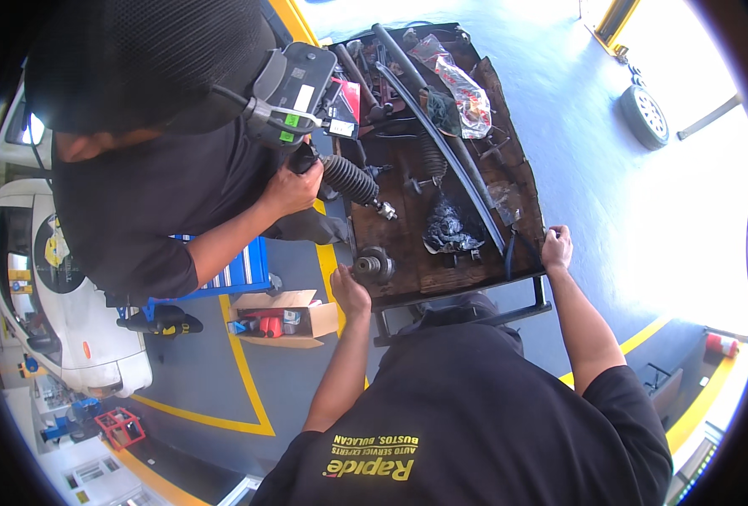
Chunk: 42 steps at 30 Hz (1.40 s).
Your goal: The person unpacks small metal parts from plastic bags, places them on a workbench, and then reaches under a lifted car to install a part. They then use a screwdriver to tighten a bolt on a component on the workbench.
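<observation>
My left hand is closed at the near left corner of a worn cart tray, beside a round metal joint part. At the tray's near right corner, my right hand grips the edge. A long dark bar lies lengthwise on the tray, among several tools, a greasy black plastic bag and a silver-red wrapper. On the left a co-worker's hand holds an axle shaft with a ribbed black boot over the tray.
The co-worker, in a black cap, leans in from the left. An opened cardboard box with red items sits on the floor near a blue tool cart. A white car stands at far left; a wheel lies at far right.
</observation>
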Available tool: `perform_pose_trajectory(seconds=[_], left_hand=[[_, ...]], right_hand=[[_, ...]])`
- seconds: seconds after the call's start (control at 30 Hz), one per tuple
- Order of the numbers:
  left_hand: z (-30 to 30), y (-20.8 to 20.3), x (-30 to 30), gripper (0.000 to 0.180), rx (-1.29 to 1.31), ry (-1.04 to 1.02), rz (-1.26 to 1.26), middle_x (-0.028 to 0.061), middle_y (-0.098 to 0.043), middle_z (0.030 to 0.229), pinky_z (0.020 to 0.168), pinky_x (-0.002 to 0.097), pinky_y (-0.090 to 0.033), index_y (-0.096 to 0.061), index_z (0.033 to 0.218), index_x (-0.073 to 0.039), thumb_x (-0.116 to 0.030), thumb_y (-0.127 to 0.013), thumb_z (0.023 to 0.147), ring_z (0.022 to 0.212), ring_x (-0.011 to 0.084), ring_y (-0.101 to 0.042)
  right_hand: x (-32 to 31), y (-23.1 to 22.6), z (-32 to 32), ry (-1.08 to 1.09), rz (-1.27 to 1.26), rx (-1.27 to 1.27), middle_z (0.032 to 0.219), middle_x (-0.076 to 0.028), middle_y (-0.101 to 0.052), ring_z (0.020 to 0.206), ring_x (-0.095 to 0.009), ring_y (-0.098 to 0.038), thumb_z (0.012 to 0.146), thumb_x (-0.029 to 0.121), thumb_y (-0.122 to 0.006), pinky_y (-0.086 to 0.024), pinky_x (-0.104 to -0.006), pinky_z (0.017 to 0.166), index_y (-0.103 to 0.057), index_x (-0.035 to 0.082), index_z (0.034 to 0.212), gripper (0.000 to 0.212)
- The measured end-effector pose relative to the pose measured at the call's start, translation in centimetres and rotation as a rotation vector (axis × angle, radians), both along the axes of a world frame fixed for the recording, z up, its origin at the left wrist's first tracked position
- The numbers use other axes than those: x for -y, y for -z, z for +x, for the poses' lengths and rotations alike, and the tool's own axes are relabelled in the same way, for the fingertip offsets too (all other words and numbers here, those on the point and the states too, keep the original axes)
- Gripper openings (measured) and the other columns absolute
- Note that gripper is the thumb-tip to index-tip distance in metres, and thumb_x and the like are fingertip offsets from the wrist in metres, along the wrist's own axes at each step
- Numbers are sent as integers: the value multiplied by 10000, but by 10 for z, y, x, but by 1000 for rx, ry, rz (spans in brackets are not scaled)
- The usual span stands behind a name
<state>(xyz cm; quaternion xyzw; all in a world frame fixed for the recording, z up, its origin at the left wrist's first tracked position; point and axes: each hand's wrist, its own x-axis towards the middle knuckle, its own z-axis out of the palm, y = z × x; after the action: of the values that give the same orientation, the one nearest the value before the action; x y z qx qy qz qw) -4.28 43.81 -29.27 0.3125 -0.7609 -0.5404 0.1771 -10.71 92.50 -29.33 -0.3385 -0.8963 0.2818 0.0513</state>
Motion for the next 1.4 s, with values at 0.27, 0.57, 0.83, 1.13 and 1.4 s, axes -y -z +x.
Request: perform_pose_trajectory(seconds=[0.27, 0.57, 0.83, 1.13, 1.4], left_hand=[[1, 13, 4, 580, -44, 6, 92, 224, -618, 992, 904, 481, -435, -613, 927, 77, -404, -364, 1135, 972, 396, -587], [0, 10, 4, 585, -26, 0, 86, 208, -598, 1001, 882, 441, -451, -596, 962, 77, -426, -355, 1142, 937, 339, -584], [-1, 3, 1, 572, -38, 22, 190, 178, -618, 1037, 876, 398, -470, -592, 1042, 74, -445, -371, 1139, 956, 273, -595], [1, 9, 7, 619, -17, 53, 223, 199, -634, 1074, 916, 404, -468, -585, 1105, 104, -474, -364, 1134, 998, 296, -610], [0, 19, 11, 593, 13, 62, -9, 278, -588, 1011, 911, 525, -392, -569, 953, 98, -410, -325, 1138, 980, 458, -537]], right_hand=[[4, -4, 2, 37, -13, -25, 1060, -226, -735, 1029, -421, -694, 923, 237, -552, -523, -485, 926, -677, 49, 1086, 279], [8, -10, 3, 33, -27, -62, 1043, -228, -736, 1007, -420, -699, 916, 223, -565, -529, -484, 919, -672, 41, 1077, 266], [8, -10, 3, 20, -28, -59, 1031, -225, -744, 1016, -416, -705, 916, 232, -567, -527, -494, 923, -666, 58, 1089, 265], [9, -13, 2, 47, -64, -19, 1054, -204, -751, 1055, -401, -699, 918, 251, -561, -521, -479, 946, -681, 73, 1082, 270], [7, -9, 1, 25, -30, -25, 1035, -208, -750, 1022, -411, -703, 919, 253, -546, -523, -490, 931, -692, 76, 1046, 262]])
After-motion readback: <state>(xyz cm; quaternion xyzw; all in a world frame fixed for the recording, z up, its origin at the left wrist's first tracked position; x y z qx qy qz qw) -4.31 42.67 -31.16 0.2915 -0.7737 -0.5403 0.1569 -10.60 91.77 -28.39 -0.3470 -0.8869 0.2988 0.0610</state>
